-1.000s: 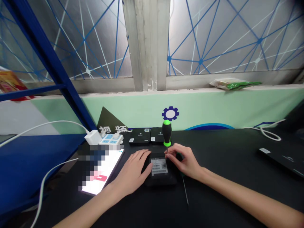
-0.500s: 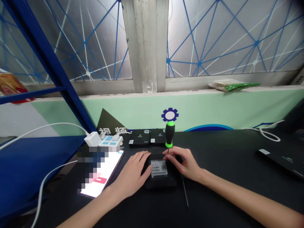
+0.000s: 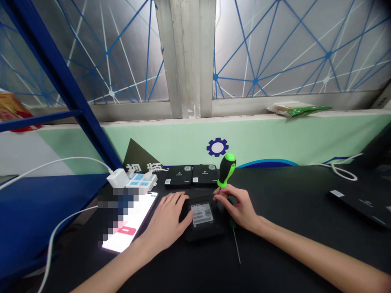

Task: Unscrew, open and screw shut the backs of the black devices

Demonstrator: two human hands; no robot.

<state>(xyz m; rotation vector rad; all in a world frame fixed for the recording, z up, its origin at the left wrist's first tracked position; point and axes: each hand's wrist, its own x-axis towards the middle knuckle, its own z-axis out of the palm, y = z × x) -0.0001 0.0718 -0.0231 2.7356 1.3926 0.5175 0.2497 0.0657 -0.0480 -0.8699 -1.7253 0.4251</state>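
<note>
A black box-shaped device lies on the dark table with its white printed label facing up. Along its left side rests my left hand, thumb on the top near the label and fingers against the far left edge, bracing it. My right hand pinches the thin shaft of a screwdriver with a black and bright green handle. The screwdriver leans to the right over the box's far right corner; its tip is hidden by my fingers. A second screwdriver lies partly under my right hand, its shaft pointing toward me.
Two more black boxes stand at the wall. Left are a lit phone, a power strip and a white charger with cables. Another black device lies right, near a white cable. A packet is on the sill.
The screwdriver in my right hand has tilted from nearly upright to leaning right. The box and my left hand appear slightly further left, with the whole view shifted a little.
</note>
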